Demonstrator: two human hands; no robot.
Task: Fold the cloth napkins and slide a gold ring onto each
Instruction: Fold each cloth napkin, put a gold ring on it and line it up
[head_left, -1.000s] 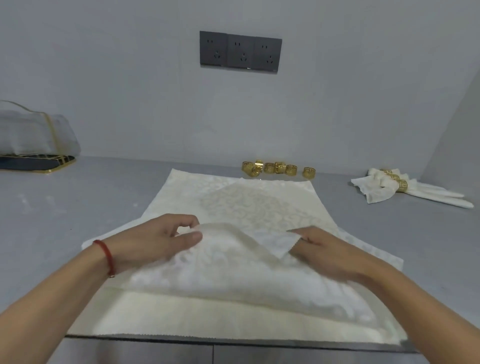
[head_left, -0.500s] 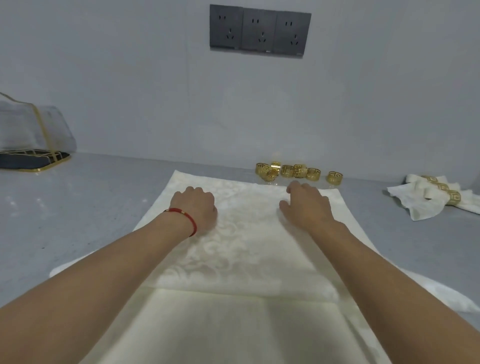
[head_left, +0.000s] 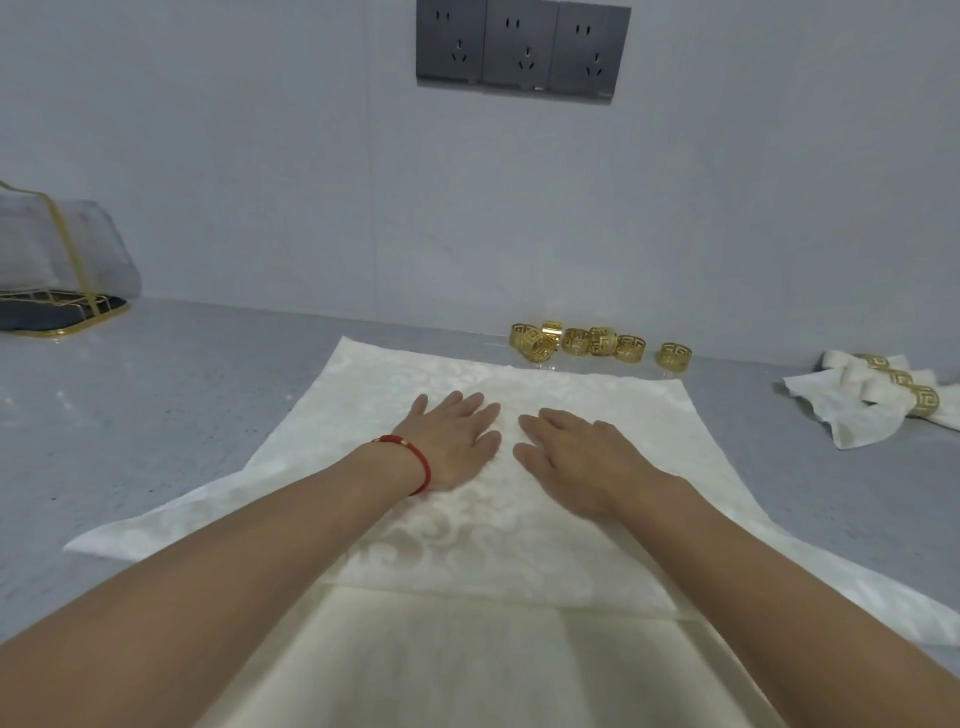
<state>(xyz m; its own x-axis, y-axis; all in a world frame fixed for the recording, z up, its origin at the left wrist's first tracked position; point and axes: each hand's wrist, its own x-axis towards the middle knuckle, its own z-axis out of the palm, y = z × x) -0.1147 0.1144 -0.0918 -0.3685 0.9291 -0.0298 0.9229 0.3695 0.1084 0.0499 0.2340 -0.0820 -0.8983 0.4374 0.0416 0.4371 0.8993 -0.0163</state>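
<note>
The cream damask cloth napkin (head_left: 545, 540) is spread on the grey countertop (head_left: 156, 395), pressed flat under the left hand (head_left: 457, 441) and right hand (head_left: 576, 457), fingers straight. If uneven pressure is applied, the folded layer could be skewed.

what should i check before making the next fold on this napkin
1. Both hands flat on the napkin: left hand and right hand press it with straight fingers. Ok.
2. Folded edge lying flat: ok.
3. Far corners aligned: cannot tell.
4. Loose gold rings within view beyond the napkin: ok.
5. Finished napkins apart at the right: ok.
6. Ring on this napkin: not ok, none yet.
</note>
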